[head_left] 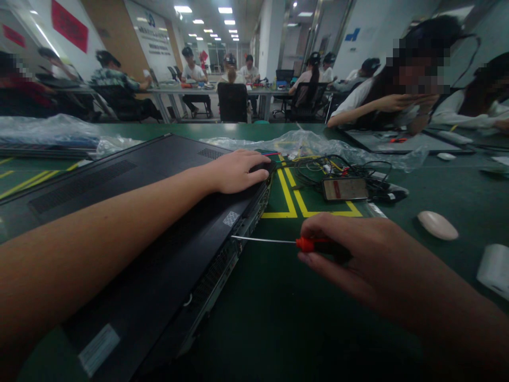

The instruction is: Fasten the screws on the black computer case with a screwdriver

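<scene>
A flat black computer case (159, 239) lies on the table at the left and centre, its edge with ports and vent grilles turned toward the right. My left hand (240, 170) rests flat on its top near the far right corner, fingers stretched out over the edge. In my right hand (350, 254) is a screwdriver (304, 244) with a red and black handle, gripped between thumb and fingers. Its long thin shaft points left, and the tip meets the upper edge of the case's port side. Whether the tip sits in a screw is too small to tell.
Beyond the case lie clear plastic wrap (318, 143), a tangle of black cables (350, 167) and a phone (345, 189). On the right are a pale oval object (437, 225) and a white roll (495, 270). Several people sit at tables farther back.
</scene>
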`<state>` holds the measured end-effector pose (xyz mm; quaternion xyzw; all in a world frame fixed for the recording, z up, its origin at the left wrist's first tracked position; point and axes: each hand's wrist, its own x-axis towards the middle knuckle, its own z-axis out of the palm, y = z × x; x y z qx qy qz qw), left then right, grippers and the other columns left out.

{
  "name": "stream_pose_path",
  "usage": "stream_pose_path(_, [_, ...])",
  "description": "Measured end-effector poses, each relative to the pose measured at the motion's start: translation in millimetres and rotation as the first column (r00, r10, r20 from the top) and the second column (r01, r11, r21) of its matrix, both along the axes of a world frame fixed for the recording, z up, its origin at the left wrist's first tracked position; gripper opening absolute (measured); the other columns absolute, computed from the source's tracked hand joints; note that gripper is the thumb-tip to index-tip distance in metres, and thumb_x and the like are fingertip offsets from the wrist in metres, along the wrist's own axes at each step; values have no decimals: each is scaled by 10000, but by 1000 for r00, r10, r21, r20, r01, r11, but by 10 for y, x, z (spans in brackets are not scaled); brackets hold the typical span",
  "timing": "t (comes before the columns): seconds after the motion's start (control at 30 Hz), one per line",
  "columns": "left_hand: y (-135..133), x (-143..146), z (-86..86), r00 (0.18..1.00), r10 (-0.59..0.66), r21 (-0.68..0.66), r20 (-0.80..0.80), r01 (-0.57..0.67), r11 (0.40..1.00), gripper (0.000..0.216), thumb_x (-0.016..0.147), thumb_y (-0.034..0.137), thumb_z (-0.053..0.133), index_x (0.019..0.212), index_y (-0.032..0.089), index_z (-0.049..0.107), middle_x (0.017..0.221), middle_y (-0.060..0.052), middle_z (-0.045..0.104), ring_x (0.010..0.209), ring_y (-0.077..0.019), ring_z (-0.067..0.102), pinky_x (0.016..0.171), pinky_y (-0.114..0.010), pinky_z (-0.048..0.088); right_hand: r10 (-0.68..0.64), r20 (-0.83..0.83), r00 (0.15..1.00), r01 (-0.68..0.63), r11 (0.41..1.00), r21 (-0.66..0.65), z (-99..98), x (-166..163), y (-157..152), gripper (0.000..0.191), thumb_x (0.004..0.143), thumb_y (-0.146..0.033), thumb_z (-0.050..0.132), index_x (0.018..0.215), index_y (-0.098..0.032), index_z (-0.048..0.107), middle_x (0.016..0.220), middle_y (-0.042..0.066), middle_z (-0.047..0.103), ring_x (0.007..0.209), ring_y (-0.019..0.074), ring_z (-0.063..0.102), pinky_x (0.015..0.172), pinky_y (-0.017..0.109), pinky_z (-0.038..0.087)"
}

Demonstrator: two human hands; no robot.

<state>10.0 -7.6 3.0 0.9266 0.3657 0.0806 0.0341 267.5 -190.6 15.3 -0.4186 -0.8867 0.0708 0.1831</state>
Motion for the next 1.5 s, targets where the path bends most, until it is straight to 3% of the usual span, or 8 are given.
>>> stream_pose_path(0.4, [-1, -4, -5, 1000, 9, -4, 0, -9, 1000, 683, 1098, 533, 365, 1610, 132, 573, 1689, -160, 607, 1581, -289, 542, 1360, -435, 350, -2, 13, 1000, 2, 1000, -14, 35, -31, -8, 234, 1087, -358, 594, 963, -250, 762, 816, 19, 802, 654, 204, 710, 593, 308, 436])
stream_pose_path(0.57, [-4, 6, -9, 1000, 13, -5, 0, -13, 1000, 723, 1090, 536, 354, 1633, 105, 557, 1693, -168, 600, 1588, -295, 534, 1366, -429, 344, -21, 9, 1000, 21, 1000, 0, -1, -11, -29, 91, 993, -310, 695, 1035, -240, 735, 824, 17, 798, 634, 208, 717, 567, 307, 431])
stream_pose_path(0.7, [-16, 17, 2, 1000, 17, -9, -2, -17, 1000, 720, 1086, 529, 360, 1630, 103, 560, 1697, -169, 597, 1591, -301, 533, 1368, -443, 346, -29, 10, 1000, 29, 1000, -13, -14, -12, -2, 81, 935, -237, 699, 1017, -238, 695, 796, 12, 778, 597, 206, 698, 538, 300, 411])
stream_pose_path(1.5, [5, -5, -1, 1000, -6, -5, 6, 6, 1000, 695, 1090, 536, 365, 1607, 122, 578, 1691, -163, 606, 1575, -295, 545, 1357, -445, 355, -28, 14, 1000, 28, 999, -44, 26, -24, 2, 64, 936, -220, 696, 995, -236, 714, 807, 31, 783, 639, 211, 708, 558, 306, 435])
